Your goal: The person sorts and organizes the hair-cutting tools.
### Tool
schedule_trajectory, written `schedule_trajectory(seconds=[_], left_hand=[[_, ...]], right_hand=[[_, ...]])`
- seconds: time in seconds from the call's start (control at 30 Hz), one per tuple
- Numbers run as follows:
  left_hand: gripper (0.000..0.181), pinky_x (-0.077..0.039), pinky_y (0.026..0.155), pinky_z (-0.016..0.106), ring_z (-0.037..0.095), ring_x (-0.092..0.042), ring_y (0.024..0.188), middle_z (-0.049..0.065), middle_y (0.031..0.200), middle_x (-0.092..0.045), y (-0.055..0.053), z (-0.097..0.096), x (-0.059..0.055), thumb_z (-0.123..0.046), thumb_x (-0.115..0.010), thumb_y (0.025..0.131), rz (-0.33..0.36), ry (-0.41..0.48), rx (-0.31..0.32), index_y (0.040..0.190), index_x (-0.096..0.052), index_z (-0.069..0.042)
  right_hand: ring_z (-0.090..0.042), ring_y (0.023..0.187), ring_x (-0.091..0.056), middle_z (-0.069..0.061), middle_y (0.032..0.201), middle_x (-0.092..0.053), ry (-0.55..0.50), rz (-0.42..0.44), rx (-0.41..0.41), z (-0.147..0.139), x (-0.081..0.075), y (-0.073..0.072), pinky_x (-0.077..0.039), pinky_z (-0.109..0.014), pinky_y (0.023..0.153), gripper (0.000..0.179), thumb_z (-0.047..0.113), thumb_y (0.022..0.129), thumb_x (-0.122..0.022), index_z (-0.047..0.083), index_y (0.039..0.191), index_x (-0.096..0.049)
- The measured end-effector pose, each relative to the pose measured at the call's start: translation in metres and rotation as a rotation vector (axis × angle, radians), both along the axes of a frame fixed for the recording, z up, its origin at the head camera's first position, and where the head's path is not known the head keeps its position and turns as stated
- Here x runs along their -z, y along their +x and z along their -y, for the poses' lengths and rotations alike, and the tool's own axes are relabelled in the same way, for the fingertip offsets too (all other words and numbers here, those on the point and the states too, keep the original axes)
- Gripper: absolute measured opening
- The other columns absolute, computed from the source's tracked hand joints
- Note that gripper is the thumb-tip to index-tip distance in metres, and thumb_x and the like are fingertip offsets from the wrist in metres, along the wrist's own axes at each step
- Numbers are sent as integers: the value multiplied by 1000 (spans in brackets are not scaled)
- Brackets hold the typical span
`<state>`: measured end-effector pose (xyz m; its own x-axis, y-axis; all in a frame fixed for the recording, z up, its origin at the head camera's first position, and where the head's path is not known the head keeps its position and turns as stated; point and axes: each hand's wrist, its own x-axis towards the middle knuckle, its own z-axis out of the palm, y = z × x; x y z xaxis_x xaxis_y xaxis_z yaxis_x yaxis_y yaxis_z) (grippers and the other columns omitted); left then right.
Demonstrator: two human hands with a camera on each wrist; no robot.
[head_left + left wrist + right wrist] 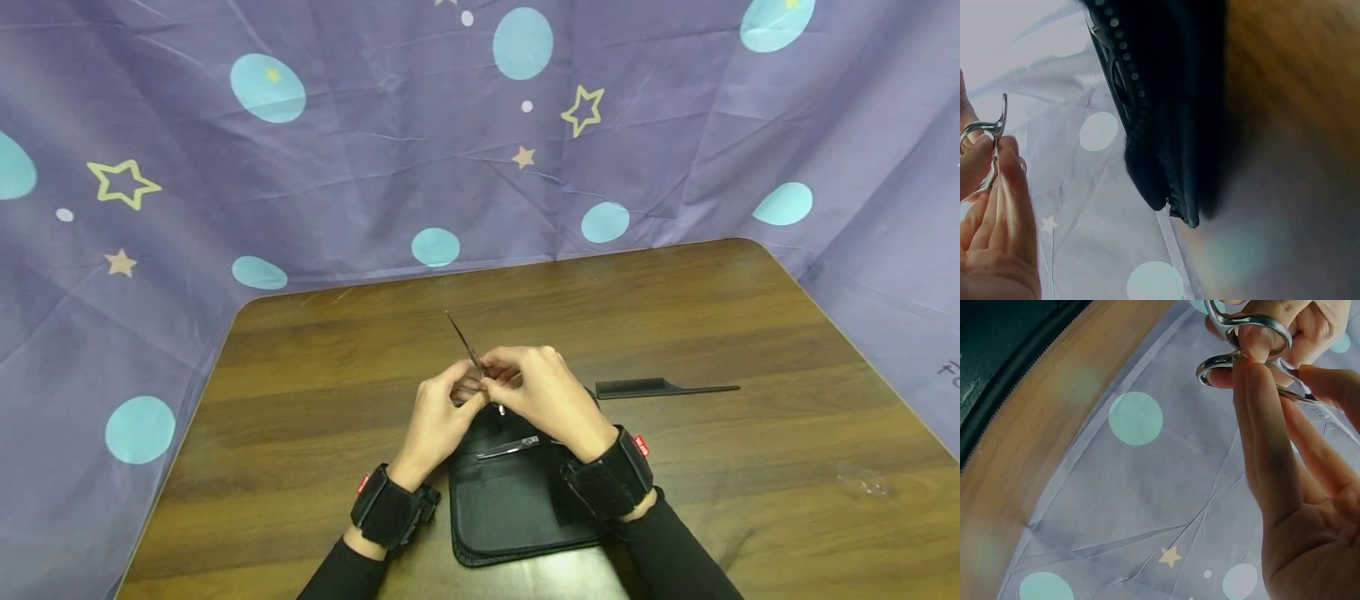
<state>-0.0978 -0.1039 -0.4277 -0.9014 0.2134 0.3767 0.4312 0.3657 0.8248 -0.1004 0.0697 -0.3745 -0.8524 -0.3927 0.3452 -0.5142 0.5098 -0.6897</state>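
Note:
Both hands are at a pair of silver scissors (462, 337) above a black zippered case (517, 512), the blades pointing up and away to the left. My left hand (438, 421) grips the ring handles (1001, 122), its thumb and fingers curled about them. With thumb and fingertips, my right hand (551, 396) pinches the scissors near the shanks. In the right wrist view, the two finger rings (1260, 328) and a curved finger rest show. The head view largely hides the handles behind the fingers. Inside the open case lies a slim silver metal tool (510, 448).
A black tail comb (652, 387) lies on the wooden table (315, 417), right of the case. Farther right sits a small clear plastic piece (866, 481). A purple patterned cloth (390, 150) hangs behind the table and along its sides.

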Motion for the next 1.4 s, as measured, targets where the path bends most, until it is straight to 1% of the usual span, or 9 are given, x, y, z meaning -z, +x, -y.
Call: schedule_trajectory(seconds=[0.1, 0.3, 0.5, 0.63, 0.77, 0.87, 1.1, 1.23, 1.4], left_hand=[[18, -60, 69, 25, 21, -73, 79, 13, 90, -74, 0, 1, 0, 7, -70, 86, 10, 44, 33, 103, -68, 2], [28, -61, 69, 28, 23, -72, 82, 20, 101, -73, 0, 2, -1, 6, -68, 88, 28, 127, 103, 117, -67, 5], [29, -61, 68, 28, 20, -73, 81, 25, 104, -72, 0, 3, 0, 10, -66, 88, 58, 148, 85, 116, -68, 2], [31, -61, 68, 28, 17, -73, 81, 22, 104, -72, 0, 3, 0, 12, -64, 87, 80, 159, 84, 115, -69, 1], [31, -61, 68, 28, 19, -74, 81, 19, 103, -73, 0, 3, -1, 12, -65, 87, 87, 170, 88, 115, -69, 0], [32, -61, 67, 29, 19, -74, 81, 20, 103, -73, 1, 4, -1, 13, -65, 87, 91, 173, 90, 116, -69, 0], [33, -61, 66, 35, 18, -73, 79, 20, 103, -73, 2, 5, 1, 13, -64, 87, 119, 174, 97, 117, -69, 0], [34, -61, 67, 40, 17, -73, 79, 22, 104, -72, 4, 7, 2, 13, -65, 86, 144, 164, 86, 118, -69, -1], [34, -61, 68, 39, 17, -73, 81, 23, 105, -72, 7, 10, 1, 12, -66, 86, 152, 146, 92, 117, -69, -1]], right_hand=[[-8, 78, -70, 0, 89, -75, 6, 12, -14, -5, -2, -1, -58, -22, 71, 16, 16, 89, -75, 8, 103, -73], [-16, 89, -72, -5, 102, -75, 68, 66, -24, -25, -2, -1, -59, -31, 79, 37, 31, 84, -79, 11, 114, -71], [-22, 92, -72, -8, 109, -73, 113, 114, -25, -40, 5, 2, -59, -34, 81, 44, 33, 83, -80, 7, 116, -69], [-26, 93, -71, -8, 108, -73, 141, 131, -21, -49, 11, 5, -59, -38, 81, 42, 31, 82, -81, 6, 115, -70], [-24, 93, -70, -5, 106, -73, 241, 96, -16, -58, 19, 6, -57, -41, 81, 43, 34, 81, -81, 8, 114, -71], [-24, 96, -69, -4, 107, -72, 322, 62, -23, -66, 26, 9, -56, -43, 82, 45, 38, 79, -82, 9, 113, -72], [-26, 106, -64, -5, 115, -66, 462, 58, -7, -90, 38, 21, -55, -45, 87, 56, 45, 73, -85, 10, 115, -72], [-30, 112, -61, -8, 118, -64, 510, 67, 0, -101, 42, 27, -53, -50, 92, 63, 47, 70, -86, 7, 115, -71], [-31, 117, -58, -8, 121, -63, 546, 51, -16, -109, 48, 34, -52, -49, 95, 64, 42, 67, -89, 2, 114, -71]])
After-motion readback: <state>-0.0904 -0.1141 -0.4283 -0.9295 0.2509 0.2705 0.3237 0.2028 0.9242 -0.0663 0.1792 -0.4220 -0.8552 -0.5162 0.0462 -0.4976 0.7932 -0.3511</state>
